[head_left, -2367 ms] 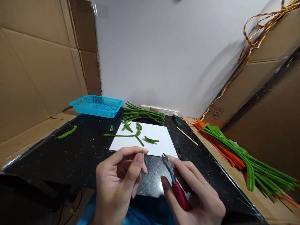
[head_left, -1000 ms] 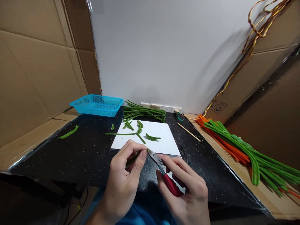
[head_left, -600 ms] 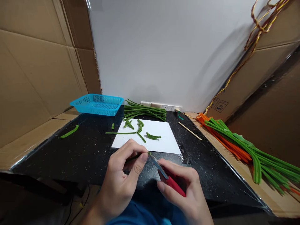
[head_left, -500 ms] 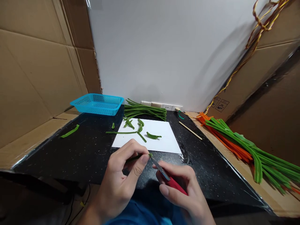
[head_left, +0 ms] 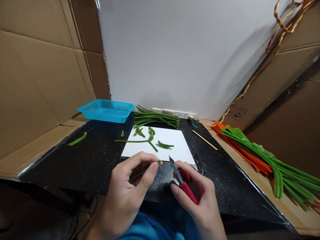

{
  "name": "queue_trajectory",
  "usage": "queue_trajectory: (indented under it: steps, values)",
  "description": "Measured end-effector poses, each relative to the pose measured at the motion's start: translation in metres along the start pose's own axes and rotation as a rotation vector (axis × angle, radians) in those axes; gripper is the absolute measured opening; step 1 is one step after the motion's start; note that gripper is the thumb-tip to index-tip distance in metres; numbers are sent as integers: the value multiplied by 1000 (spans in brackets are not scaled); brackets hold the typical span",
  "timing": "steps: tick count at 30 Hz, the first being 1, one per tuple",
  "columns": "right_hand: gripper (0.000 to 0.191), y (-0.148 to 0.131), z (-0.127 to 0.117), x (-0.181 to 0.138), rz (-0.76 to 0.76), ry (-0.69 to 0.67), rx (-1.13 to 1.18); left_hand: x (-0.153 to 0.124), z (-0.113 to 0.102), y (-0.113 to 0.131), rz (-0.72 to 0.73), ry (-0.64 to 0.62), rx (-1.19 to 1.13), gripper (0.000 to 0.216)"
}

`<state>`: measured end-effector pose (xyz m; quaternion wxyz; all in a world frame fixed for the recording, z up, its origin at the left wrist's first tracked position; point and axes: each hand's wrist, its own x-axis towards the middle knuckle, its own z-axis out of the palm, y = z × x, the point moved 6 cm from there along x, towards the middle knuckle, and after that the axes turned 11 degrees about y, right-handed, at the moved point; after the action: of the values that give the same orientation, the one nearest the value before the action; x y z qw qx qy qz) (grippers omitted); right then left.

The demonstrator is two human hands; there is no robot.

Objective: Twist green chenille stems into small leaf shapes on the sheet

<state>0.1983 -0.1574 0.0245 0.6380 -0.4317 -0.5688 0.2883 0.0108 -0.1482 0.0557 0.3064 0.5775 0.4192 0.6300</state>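
A slim, fuzzy green stem [head_left: 138, 173] is held aslant by the near edge of the white sheet [head_left: 180, 141], its pale tip showing. The red-handled cutters [head_left: 188, 191], apart from the stem, tilt with their metal nose toward that sheet.

The one view looks out from the person's head, facing forward and slanting down across the tabletop [head_left: 60, 163]. It sits close above the hands [head_left: 128, 193], which take up the near middle, with blue clothing [head_left: 146, 225] at the near edge. The field is wide, reaching the left cardboard [head_left: 45, 73] and the right cardboard [head_left: 300, 66] on either side. The white wall [head_left: 170, 56] stands far, straight ahead, across the upper middle.
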Motion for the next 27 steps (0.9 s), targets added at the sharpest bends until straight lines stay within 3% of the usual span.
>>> queue_trajectory:
  steps: [4,9,15,21,27]
  values:
    - [33,2,-3,-1,-38,35,-78,2,3,-13,-149,18,-87,20]
    - [35,4,-2,-5,-69,34,-152,3,11,-24,-379,-13,-392,28]
    - [35,14,2,-3,-54,6,-187,-7,29,-19,-721,-261,-844,34]
    - [33,16,5,-1,-44,-7,-235,-9,30,-21,-808,-271,-974,33]
    - [32,14,-3,0,-43,64,-270,-12,30,-28,-937,-277,-1057,24]
